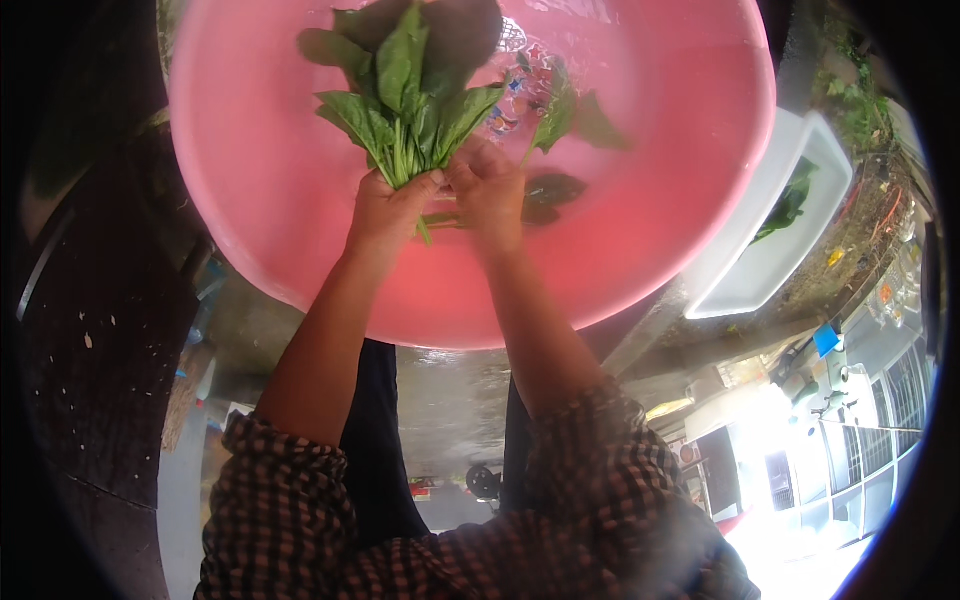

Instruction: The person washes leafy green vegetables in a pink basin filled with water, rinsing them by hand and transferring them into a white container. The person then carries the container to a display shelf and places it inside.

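A large pink plastic basin (277,225) with a printed pattern on its bottom lies before me, with water in it. My left hand (390,206) is closed around the stems of a bunch of leafy greens (405,112), whose leaves fan out away from me. Right beside it, my right hand (487,187) touches the bunch near the stems, its fingertips partly hidden and blurred; whether it grips a stem I cannot tell. Loose green leaves (555,112) lie in the basin to the right of the bunch, and a darker leaf (555,189) is next to my right wrist.
A white rectangular tray (810,247) holding some green leaves (787,206) stands right of the basin. Soil with plants (855,97) lies beyond it. A dark, speckled surface (97,360) is at the left.
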`<act>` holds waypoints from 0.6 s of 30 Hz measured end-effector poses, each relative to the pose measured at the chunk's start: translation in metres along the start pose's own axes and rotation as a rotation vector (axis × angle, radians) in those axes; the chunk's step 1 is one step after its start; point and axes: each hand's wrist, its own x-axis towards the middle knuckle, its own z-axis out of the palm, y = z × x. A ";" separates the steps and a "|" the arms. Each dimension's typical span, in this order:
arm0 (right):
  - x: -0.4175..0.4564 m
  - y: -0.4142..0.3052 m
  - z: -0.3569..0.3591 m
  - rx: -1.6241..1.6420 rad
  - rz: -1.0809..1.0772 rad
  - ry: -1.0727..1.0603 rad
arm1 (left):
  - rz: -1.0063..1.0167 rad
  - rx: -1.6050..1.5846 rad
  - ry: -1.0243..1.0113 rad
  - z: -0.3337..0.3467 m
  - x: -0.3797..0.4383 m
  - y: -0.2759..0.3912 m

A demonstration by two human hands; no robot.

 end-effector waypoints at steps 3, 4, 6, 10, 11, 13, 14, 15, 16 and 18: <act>-0.003 -0.010 -0.019 -0.107 0.040 0.166 | -0.032 0.029 -0.069 -0.003 -0.001 -0.003; 0.006 -0.003 -0.036 -0.314 0.008 0.288 | -0.015 0.014 -0.066 -0.012 0.000 -0.010; 0.029 0.022 -0.068 -0.515 -0.045 0.497 | -0.004 0.016 -0.055 -0.013 0.002 -0.012; 0.049 0.061 -0.080 -0.188 0.045 0.427 | -0.031 0.070 0.030 -0.007 0.005 -0.011; 0.048 0.057 -0.072 -0.039 0.103 0.318 | -0.040 0.073 0.047 -0.006 0.007 -0.012; 0.025 0.026 -0.040 0.072 0.097 0.174 | 0.054 0.081 0.032 -0.009 0.012 -0.020; 0.014 0.017 -0.028 0.096 0.083 0.103 | 0.101 0.086 0.018 -0.008 0.012 -0.023; 0.006 0.006 -0.022 0.119 0.066 0.032 | 0.018 0.055 -0.009 -0.003 0.009 -0.020; -0.003 -0.010 -0.019 0.147 0.118 -0.002 | -0.064 0.025 -0.029 0.003 0.003 -0.012; -0.016 -0.039 -0.017 0.200 0.216 -0.068 | -0.101 0.009 -0.065 0.002 0.000 -0.008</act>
